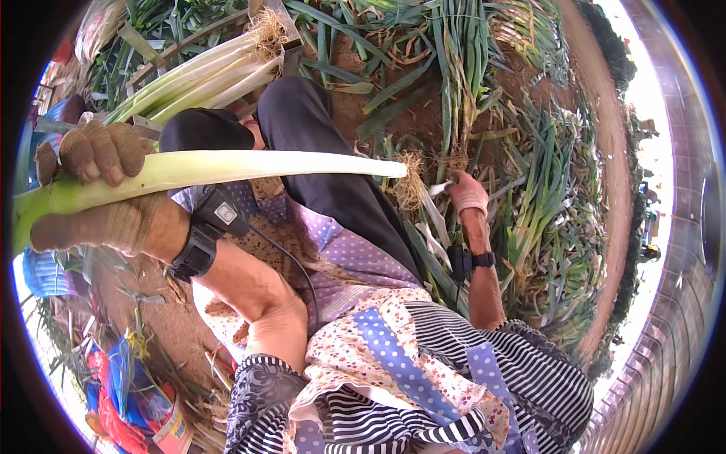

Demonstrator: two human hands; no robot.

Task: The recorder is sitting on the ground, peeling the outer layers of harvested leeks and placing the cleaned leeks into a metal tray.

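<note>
A long leek (265,164) lies across my lap, its green end at the left and its thick white shaft running right to a tuft of roots (411,181). My left hand (113,221), in a soiled knit glove, is wrapped round the green part. Just right of the roots, my right hand (469,198), in a pinkish glove, is closed with its fingers pinched on a pale strip of leaf (439,188). Its hold is partly hidden by the fingers. Below the roots hang more whitish leaf strips (432,238).
In front of my knees, a metal-framed rack (291,57) holds several leeks (204,72) with roots together. Piles of leeks (461,68) and leaf scraps (560,250) cover the ground ahead and right. Colourful bags (125,393) lie at lower left. A corrugated sheet wall (681,303) curves along the right.
</note>
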